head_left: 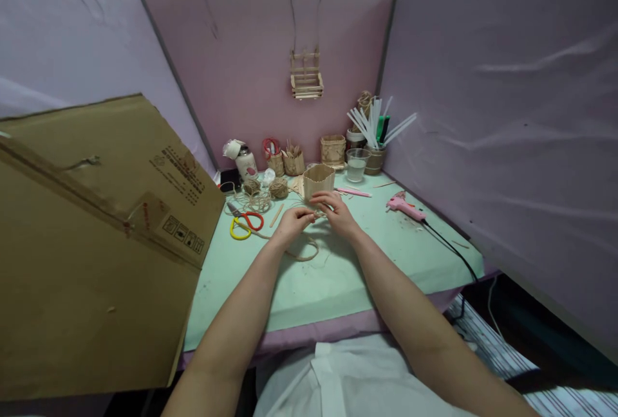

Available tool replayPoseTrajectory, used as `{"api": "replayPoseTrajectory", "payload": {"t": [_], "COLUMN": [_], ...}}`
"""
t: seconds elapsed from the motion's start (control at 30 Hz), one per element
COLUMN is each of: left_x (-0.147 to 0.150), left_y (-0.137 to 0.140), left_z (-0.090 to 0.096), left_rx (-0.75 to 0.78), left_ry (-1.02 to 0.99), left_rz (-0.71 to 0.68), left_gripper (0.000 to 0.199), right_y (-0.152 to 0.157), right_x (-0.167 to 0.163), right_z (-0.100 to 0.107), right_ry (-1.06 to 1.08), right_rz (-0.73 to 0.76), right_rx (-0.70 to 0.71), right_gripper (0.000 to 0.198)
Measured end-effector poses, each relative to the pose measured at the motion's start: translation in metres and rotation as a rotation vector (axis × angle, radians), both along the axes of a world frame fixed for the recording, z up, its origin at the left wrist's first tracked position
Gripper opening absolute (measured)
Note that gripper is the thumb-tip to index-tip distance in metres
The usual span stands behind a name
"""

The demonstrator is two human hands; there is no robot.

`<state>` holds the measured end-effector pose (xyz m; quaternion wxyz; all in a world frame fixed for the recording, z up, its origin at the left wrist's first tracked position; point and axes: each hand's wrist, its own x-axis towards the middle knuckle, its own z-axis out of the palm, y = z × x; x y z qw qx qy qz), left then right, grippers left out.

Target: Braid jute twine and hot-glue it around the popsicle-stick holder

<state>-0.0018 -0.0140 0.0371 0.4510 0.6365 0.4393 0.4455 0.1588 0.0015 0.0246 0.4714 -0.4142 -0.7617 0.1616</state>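
Left hand (295, 224) and right hand (338, 212): each grip appears pinched on twine (304, 259); its loop lies nearer the left; stick-walled cup (318, 179) upright on counter (328, 295), just beyond the right.

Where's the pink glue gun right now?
In the head view, the pink glue gun lies on the right side of the green tabletop, right of the right hand, its black cord trailing toward the near right corner.
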Motion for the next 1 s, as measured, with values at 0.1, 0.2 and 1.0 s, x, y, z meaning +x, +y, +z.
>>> {"api": "replayPoseTrajectory", "payload": {"t": [0.1,0.2,1.0], "left_x": [-0.002,-0.003,0.006], "left_y": [0.002,0.004,-0.002], "left_z": [-0.001,0.000,0.001], "left_rx": [0.035,0.053,0.103], "left_ry": [-0.007,0.010,-0.040], "left_rz": [0.006,0.004,0.276], "left_gripper": [0.014,0.015,0.012], "right_y": [0.000,0.000,0.002], "right_x": [-0.001,-0.002,-0.006], "right_z": [-0.001,-0.001,-0.006], "right_ry": [-0.030,-0.063,0.249], "right_rz": [0.030,0.006,-0.270], "right_rx": [-0.012,-0.036,-0.134], "right_gripper": [0.024,0.019,0.030]}}
